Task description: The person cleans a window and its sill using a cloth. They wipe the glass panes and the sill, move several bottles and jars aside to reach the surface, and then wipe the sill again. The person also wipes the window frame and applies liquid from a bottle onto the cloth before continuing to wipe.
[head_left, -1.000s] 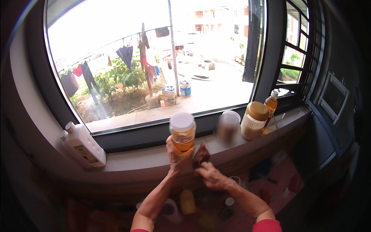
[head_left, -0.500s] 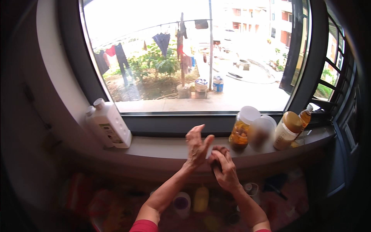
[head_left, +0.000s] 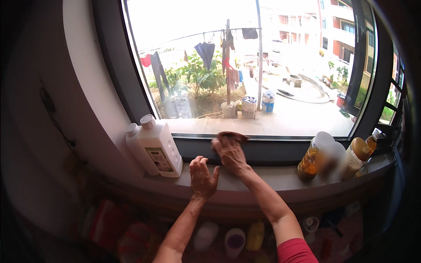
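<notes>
My right hand [head_left: 232, 155] presses a brown cloth [head_left: 236, 136] against the dark lower frame [head_left: 272, 151] of the window, near the bottom edge of the glass. Part of the cloth is hidden under its fingers. To the left and lower, my left hand [head_left: 203, 177] is over the pale windowsill [head_left: 237, 182], its thumb apart from slightly bent fingers and nothing in it. Closest to that hand are two white plastic jugs [head_left: 160, 147], upright at the sill's left end.
On the sill's right stand a jar of orange-brown contents [head_left: 308, 162], a blurred jar [head_left: 330, 162], a gold-capped container [head_left: 355, 158] and an amber bottle [head_left: 372, 140]. Several bottles, including a yellow one [head_left: 255, 236], stand in shadow below. A cord [head_left: 61, 127] hangs on the left wall.
The hands have parted. My right hand has gone up and left with the cloth onto the window frame, while my left hand has dropped lower over the sill. The view has shifted left.
</notes>
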Available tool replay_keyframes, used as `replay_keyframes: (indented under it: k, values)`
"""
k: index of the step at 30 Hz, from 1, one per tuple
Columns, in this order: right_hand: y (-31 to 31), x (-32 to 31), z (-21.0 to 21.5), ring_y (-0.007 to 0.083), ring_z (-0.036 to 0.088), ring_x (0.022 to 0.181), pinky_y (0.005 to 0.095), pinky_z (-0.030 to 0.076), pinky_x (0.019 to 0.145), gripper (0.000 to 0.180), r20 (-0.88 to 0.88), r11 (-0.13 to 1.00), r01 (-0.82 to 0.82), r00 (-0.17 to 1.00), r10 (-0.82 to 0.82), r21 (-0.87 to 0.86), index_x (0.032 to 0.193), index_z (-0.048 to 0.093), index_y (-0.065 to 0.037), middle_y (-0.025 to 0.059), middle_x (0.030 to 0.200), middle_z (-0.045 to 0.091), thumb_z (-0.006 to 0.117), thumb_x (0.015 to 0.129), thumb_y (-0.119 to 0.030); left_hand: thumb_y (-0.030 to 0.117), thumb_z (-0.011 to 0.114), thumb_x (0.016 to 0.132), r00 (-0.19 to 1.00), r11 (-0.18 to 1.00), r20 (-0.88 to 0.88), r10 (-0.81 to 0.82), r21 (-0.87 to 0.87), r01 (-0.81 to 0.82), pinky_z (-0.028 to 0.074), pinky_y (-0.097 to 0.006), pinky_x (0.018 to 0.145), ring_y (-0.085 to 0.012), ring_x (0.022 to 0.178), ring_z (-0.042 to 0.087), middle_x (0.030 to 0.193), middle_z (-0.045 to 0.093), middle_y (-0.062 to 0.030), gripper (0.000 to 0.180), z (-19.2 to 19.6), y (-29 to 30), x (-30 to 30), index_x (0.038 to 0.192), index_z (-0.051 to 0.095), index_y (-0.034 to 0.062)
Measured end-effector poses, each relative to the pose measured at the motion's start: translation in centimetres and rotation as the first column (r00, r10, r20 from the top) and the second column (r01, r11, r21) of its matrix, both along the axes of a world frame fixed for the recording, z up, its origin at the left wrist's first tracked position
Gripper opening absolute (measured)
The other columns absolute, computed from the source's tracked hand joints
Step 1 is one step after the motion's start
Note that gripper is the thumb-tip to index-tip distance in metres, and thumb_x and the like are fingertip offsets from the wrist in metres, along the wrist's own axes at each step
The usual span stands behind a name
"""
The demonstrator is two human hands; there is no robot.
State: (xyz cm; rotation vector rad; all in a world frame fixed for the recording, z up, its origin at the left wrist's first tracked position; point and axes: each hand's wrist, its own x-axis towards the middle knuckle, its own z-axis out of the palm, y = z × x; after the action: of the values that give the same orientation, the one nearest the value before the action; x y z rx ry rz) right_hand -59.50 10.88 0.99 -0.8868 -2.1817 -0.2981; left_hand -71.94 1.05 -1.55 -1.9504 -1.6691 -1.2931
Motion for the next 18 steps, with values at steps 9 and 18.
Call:
replay_keyframes:
  k: [9, 18]
  values:
    - [3.3, 1.4, 8.4, 0.0219, 0.058, 0.102, 0.0380, 0.044, 0.097, 0.033, 0.237, 0.838, 0.081, 0.941, -0.243, 0.540, 0.113, 0.063, -0.021, 0.0032, 0.097, 0.060, 0.060, 0.080, -0.022, 0.028, 0.067, 0.080, 0.999, 0.998, -0.018, 0.044, -0.054, -0.045, 0.037, -0.049, 0.098, -0.0375, 0.117, 0.040, 0.121, 0.042, -0.0196, 0.050, 0.1, 0.0, -0.4, 0.117, 0.045, 0.0006]
    - [4.3, 1.1, 14.3, 0.0274, 0.052, 0.114, 0.0442, 0.037, 0.097, 0.052, -0.376, 0.759, 0.493, 0.859, -0.347, 0.425, 0.139, 0.045, -0.011, 0.0124, 0.117, 0.057, 0.056, 0.088, -0.014, 0.031, 0.068, 0.081, 0.998, 0.999, -0.055, 0.038, -0.024, -0.039, 0.040, -0.047, 0.097, -0.0352, 0.116, 0.042, 0.120, 0.043, -0.0181, 0.052, 0.2, -0.2, 0.0, 0.117, 0.047, 0.0003]
